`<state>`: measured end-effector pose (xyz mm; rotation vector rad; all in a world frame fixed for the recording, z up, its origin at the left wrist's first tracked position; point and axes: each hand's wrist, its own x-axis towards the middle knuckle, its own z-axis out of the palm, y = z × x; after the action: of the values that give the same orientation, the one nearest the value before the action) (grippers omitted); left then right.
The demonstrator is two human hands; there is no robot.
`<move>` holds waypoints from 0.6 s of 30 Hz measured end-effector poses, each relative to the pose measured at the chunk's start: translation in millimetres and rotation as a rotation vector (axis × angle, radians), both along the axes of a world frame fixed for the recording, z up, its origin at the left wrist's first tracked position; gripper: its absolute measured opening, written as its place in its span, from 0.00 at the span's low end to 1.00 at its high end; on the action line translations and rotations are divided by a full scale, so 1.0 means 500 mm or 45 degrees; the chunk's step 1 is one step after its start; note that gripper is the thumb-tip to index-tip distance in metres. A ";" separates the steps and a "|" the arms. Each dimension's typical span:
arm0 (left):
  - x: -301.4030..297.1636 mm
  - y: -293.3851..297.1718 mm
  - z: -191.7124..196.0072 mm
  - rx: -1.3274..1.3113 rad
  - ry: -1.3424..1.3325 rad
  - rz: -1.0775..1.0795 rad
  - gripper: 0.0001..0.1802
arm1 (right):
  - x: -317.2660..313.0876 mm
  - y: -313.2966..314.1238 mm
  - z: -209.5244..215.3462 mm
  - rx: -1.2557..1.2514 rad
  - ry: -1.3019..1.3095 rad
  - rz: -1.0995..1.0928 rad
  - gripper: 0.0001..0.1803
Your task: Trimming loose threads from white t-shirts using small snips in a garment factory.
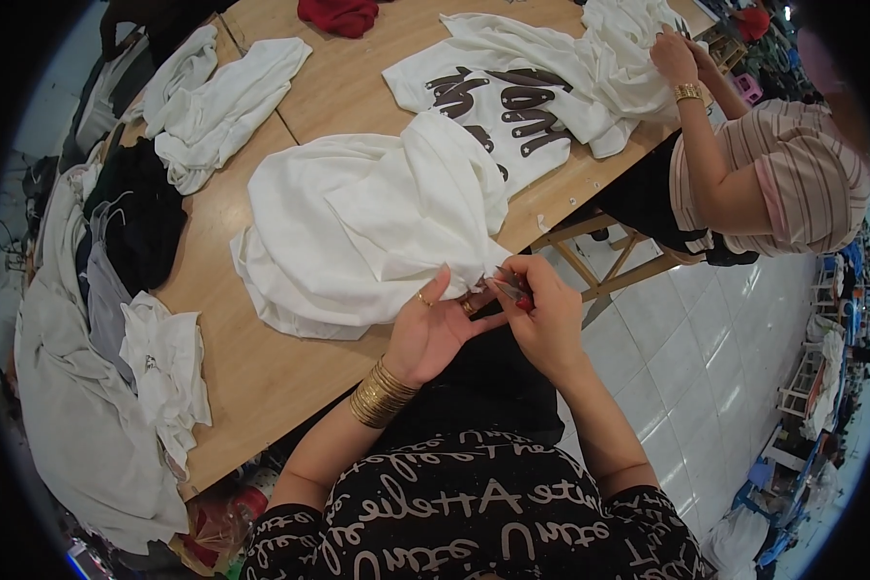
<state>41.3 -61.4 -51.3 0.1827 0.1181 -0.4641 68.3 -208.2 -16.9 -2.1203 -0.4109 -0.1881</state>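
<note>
Right hand grips small scissors by white cloth; left hand palm up, cannot tell if pinching; cloth lies on counter, 11 o'clock from hands

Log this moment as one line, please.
left hand: at edge of white garment | right hand: holding small snips | garment: bunched on wooden table | co-worker: at right

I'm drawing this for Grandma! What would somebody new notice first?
Probably the big white cloth heaped on the wooden table, around the middle. At its near right edge, the right hand holds a small pointed metal tool with red on it. Many gold bangles sit just below the left hand.
</note>
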 end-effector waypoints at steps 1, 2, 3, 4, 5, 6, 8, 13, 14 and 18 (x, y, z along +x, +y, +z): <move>0.002 0.001 0.001 0.001 0.000 0.001 0.22 | 0.001 -0.004 0.001 -0.060 -0.001 0.046 0.10; 0.004 0.002 0.003 0.197 0.039 -0.031 0.21 | 0.001 -0.008 0.003 -0.120 -0.002 0.092 0.11; 0.006 0.004 0.007 0.393 0.079 -0.063 0.20 | 0.000 -0.011 0.008 -0.119 -0.003 0.093 0.11; 0.008 0.005 0.011 0.589 0.118 -0.095 0.19 | -0.003 -0.014 0.016 -0.169 0.019 0.134 0.13; 0.010 0.005 0.019 0.665 0.082 -0.072 0.15 | -0.004 -0.018 0.020 -0.217 0.040 0.175 0.15; 0.007 0.007 0.023 0.666 0.082 -0.070 0.15 | -0.003 -0.022 0.020 -0.216 0.040 0.177 0.15; 0.002 0.014 0.030 1.140 0.114 0.023 0.14 | 0.000 -0.033 0.021 -0.232 0.010 0.109 0.16; -0.001 0.023 0.063 0.905 0.019 -0.023 0.16 | 0.002 -0.033 0.009 -0.130 0.071 0.039 0.11; -0.003 0.019 0.067 0.755 -0.040 0.046 0.18 | 0.002 -0.031 0.009 -0.140 0.087 0.040 0.12; -0.006 0.009 0.066 0.709 -0.098 0.086 0.21 | 0.003 -0.025 0.016 -0.080 0.226 -0.016 0.13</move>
<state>38.5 -57.0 -18.4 0.7400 0.1759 -0.3472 69.7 -220.9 -8.7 -2.1804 -0.3021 0.0059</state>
